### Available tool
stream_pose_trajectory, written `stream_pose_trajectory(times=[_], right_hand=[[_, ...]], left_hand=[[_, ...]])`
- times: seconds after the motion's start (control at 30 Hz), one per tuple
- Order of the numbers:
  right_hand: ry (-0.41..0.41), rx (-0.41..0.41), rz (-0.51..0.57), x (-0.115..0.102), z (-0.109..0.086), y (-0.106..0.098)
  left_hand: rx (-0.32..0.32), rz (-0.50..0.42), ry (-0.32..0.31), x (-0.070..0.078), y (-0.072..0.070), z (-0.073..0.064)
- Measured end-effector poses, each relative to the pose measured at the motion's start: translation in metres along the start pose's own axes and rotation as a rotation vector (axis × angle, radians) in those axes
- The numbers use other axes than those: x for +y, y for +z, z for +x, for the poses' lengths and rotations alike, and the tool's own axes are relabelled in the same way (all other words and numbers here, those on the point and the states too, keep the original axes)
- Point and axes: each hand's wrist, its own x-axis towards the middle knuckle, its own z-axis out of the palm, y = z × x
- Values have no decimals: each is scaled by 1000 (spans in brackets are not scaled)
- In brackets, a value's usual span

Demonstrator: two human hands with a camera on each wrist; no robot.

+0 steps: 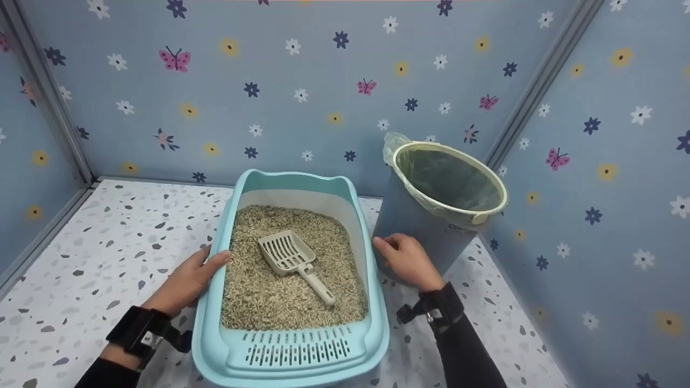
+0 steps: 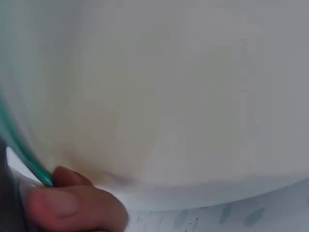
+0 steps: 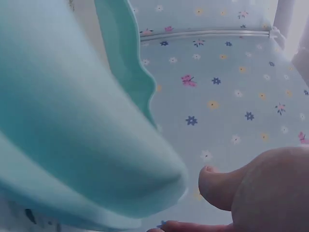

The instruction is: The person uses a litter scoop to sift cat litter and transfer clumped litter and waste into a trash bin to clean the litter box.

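A light-blue litter box (image 1: 291,374) with a slotted front step stands in the middle of the head view, filled with tan granular litter (image 1: 259,304). On the litter lies a beige slotted litter scoop (image 1: 317,284), its handle toward the front right. My left hand (image 1: 180,283) grips the box's left rim, thumb over the top; the fingers are mostly hidden outside the wall. Close beside the right rim is my right hand (image 1: 409,260), fingers loosely bent. In the right wrist view, a gap shows between its thumb (image 3: 219,186) and the box.
A grey-blue trash bin (image 1: 415,231) with a cream rim and a thin translucent liner (image 1: 396,143) stands right behind my right hand. The speckled white surface (image 1: 129,231) is enclosed by flower-patterned panels (image 1: 302,70) at the back and both sides.
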Motion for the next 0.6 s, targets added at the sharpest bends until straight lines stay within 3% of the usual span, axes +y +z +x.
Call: stream_pose_trajectory(times=[0.2, 0.37, 0.6], right_hand=[[135, -50, 113, 33, 0, 30], [104, -9, 157, 42, 5, 47], [156, 27, 228, 46, 8, 60]], left_hand=[[-52, 38, -54, 9, 3, -30], [-93, 57, -59, 14, 10, -56], [-28, 97, -75, 16, 20, -65]])
